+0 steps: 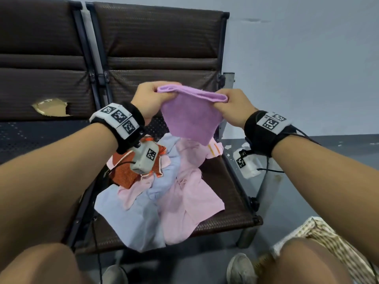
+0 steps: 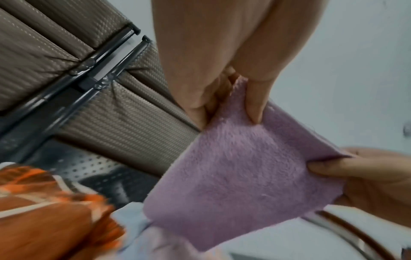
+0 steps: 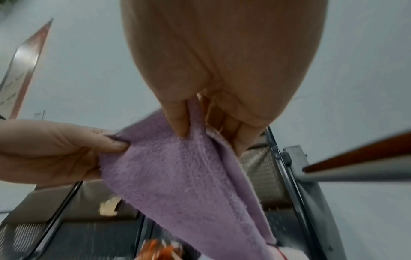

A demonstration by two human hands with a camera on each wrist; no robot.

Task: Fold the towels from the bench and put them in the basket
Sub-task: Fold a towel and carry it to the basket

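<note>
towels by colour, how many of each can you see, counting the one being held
purple towel: 1, held up by the left hand and the right hand
orange towel: 1
blue towels: at least 1
pink towels: at least 1
Total: at least 4; the heap on the bench overlaps.

Purple towel [image 1: 191, 117], orange striped towel [image 1: 125, 173], brown bench [image 1: 160, 44].

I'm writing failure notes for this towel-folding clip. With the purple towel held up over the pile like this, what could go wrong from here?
1. The left hand and right hand only pinch the purple towel at its top corners; a slip could undo the fold.
2. Its hanging edge is close above the unfolded pile and might snag it.
3. The basket sits low to the right, so the fold may loosen in transit.
</note>
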